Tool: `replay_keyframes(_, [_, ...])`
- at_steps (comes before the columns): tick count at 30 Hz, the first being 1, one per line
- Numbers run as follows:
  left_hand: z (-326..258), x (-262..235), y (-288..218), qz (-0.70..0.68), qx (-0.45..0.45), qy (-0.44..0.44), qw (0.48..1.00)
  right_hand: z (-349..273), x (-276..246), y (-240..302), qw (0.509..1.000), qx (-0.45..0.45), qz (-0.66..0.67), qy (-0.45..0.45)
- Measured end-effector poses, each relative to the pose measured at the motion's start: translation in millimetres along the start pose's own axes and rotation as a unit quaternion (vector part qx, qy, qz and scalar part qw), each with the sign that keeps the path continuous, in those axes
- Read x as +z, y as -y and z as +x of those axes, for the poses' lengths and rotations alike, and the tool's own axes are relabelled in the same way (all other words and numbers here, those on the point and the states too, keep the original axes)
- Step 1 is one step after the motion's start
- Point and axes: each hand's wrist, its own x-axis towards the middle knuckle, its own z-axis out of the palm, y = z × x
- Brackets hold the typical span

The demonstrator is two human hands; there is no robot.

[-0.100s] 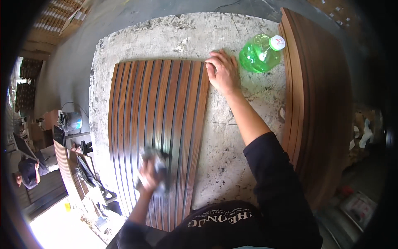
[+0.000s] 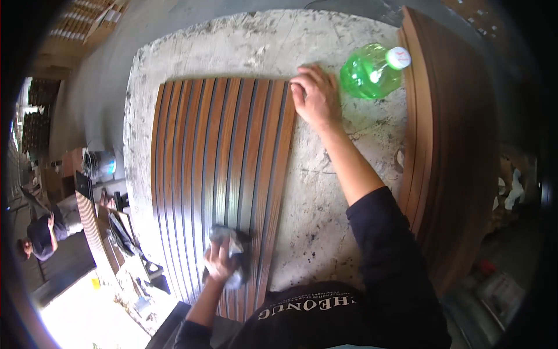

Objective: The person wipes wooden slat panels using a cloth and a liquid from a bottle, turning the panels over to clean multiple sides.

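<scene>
The left hand point(image 2: 220, 263) is clenched on a grey rag point(image 2: 232, 244), pressing it onto the near end of the ribbed panel point(image 2: 221, 174), which lies flat on the stained table point(image 2: 325, 221). Farther off, the right hand point(image 2: 315, 96) rests flat, fingers together, on the panel's far right corner. Just beyond it lies a green bottle point(image 2: 366, 72), beside stacked panels point(image 2: 447, 151).

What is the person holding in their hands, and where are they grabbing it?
The left hand grips a bunched grey cloth around its middle, pressed on the grooved wooden panel. The right hand holds nothing; it rests flat on the panel's far right corner.
</scene>
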Motion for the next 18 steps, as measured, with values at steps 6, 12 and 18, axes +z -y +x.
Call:
replay_keyframes(6, [194.8,31.4,27.7,0.048,0.039,-0.083,0.995,-5.5,2.4,6.1,0.998,-0.021,-0.006,-0.056])
replay_keyframes(12, [363.1,32.5,29.2,0.035,-0.036,-0.193,0.98,-0.5,6.4,4.8,0.998,-0.035,0.019,-0.046])
replay_keyframes(18, [73.9,34.7,-3.7,0.001,-0.055,0.057,0.997,-6.7,0.1,-9.4,0.994,-0.023,-0.08,-0.065])
